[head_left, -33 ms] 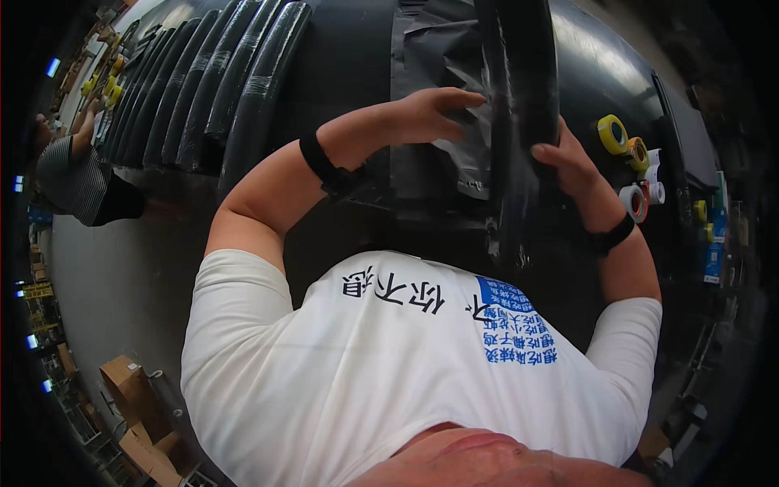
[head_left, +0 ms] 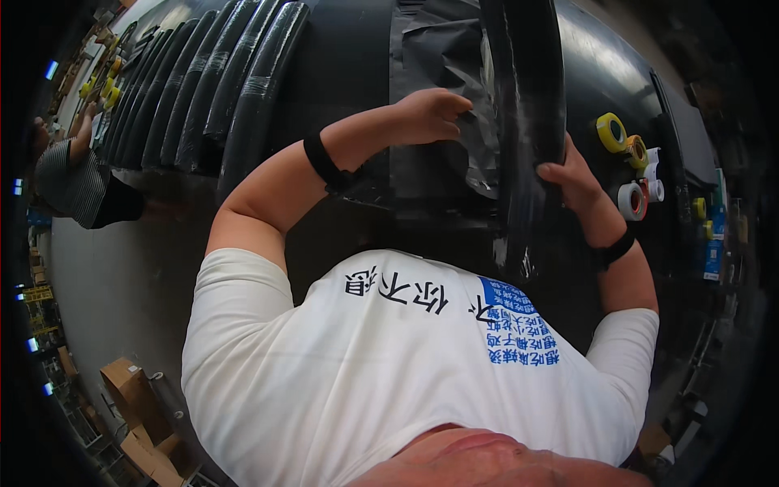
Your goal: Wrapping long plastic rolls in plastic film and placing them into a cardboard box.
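A long black film-wrapped roll point(head_left: 526, 105) stretches away from me over the dark table. My right hand point(head_left: 578, 174) grips its right side, with the thumb on the near face and the other fingers partly hidden behind it. Left of the roll lies a crumpled sheet of black plastic film point(head_left: 442, 61). Over this sheet is my left hand point(head_left: 434, 116), its fingers half bent and apart, with nothing visible between them. A gap separates that hand from the roll.
Several wrapped black rolls point(head_left: 260, 89) lie side by side at the left. Yellow tape rolls point(head_left: 610, 132) and a white tape roll point(head_left: 631, 200) sit on the right. Another person point(head_left: 77, 174) stands at far left. Open cardboard boxes point(head_left: 130, 394) are on the floor at lower left.
My left hand has drawn slightly left, away from the roll, its fingers more bent. The roll and my right hand have shifted a little to the right.
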A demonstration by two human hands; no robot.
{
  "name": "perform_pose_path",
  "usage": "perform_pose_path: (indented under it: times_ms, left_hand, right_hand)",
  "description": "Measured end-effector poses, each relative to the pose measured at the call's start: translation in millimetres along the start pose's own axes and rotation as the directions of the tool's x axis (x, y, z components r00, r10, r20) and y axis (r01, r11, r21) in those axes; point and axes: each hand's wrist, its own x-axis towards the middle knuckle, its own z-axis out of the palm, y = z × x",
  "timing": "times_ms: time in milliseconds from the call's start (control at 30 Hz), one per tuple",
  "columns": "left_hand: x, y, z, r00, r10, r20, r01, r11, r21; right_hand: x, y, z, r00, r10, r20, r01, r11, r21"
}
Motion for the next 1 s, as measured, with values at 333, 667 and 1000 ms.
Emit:
perform_pose_path:
  times_ms: [333, 667, 1000]
  left_hand:
    - [52.1, -92.1, 43.4, 0.963, -0.141, -0.23, 0.229, 0.879, 0.419]
    - [10.5, -57.9, 76.8, 0.966, -0.15, 0.21, -0.074, 0.618, 0.782]
    - [9.9, -80.5, 102.4, 0.985, -0.169, -0.041, 0.137, 0.61, 0.781]
  right_hand:
    - [-149.5, 143.9, 40.2, 0.839, 0.451, -0.304, -0.416, 0.892, 0.174]
    - [-218.5, 160.4, 115.1, 0.743, 0.448, -0.497, -0.425, 0.89, 0.168]
    - [-253.8, 163.1, 118.5, 0.652, 0.606, -0.455, -0.466, 0.795, 0.389]
